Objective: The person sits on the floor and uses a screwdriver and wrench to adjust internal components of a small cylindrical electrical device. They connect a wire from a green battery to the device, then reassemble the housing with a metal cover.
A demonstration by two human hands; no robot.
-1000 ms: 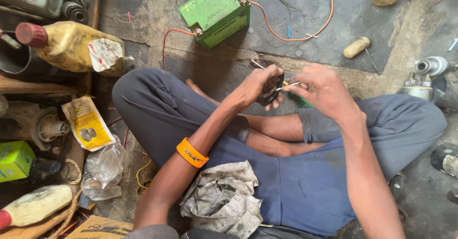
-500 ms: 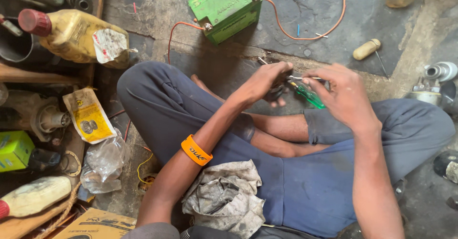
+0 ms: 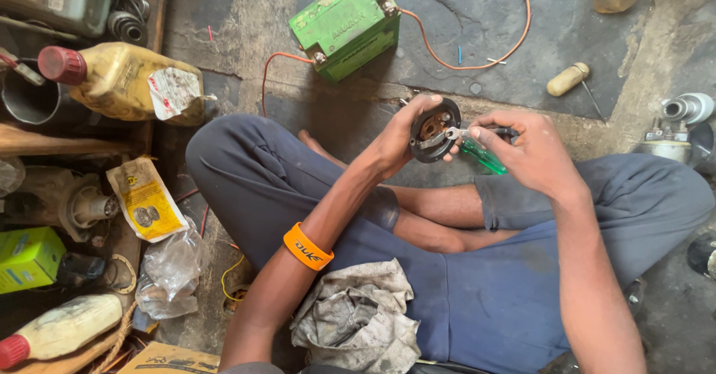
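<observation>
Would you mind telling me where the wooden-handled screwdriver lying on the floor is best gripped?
Probably by the wooden handle, coming from above: the screwdriver lies flat on the concrete floor, the rounded handle is its thickest part with open floor around it, and the thin shaft offers little grip.

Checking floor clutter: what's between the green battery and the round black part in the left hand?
Head view: only bare stained concrete floor between the green battery and the round black part held in the left hand. Orange wires run off to either side.
</observation>
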